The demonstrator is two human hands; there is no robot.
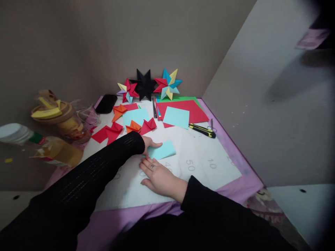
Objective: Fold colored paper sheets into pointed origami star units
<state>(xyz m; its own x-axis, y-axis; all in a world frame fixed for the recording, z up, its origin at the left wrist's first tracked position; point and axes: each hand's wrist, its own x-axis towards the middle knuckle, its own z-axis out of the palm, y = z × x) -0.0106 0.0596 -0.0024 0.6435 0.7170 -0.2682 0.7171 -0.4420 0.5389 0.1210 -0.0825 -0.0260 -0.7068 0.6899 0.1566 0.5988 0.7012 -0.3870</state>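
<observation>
A light blue sheet of paper (165, 150), folded over, lies on the white mat in front of me. My left hand (149, 143) rests on its left end, thumb stretched out over the paper and apart from the fingers, which are partly hidden. Flat and open, my right hand (161, 177) lies on the mat with its fingertips at the paper's near left edge; a ring is on one finger. Just beyond are folded paper pieces: an orange one (133, 126) and a red one (148, 126).
Light blue squares (176, 117), red sheets (196, 111), a yellow-black box cutter (202, 130) and scissors (211, 126) lie beyond. Paper stars (144, 84) lean on the wall. At left are a phone (106, 104), a bottle (61, 150) and a cup (61, 118).
</observation>
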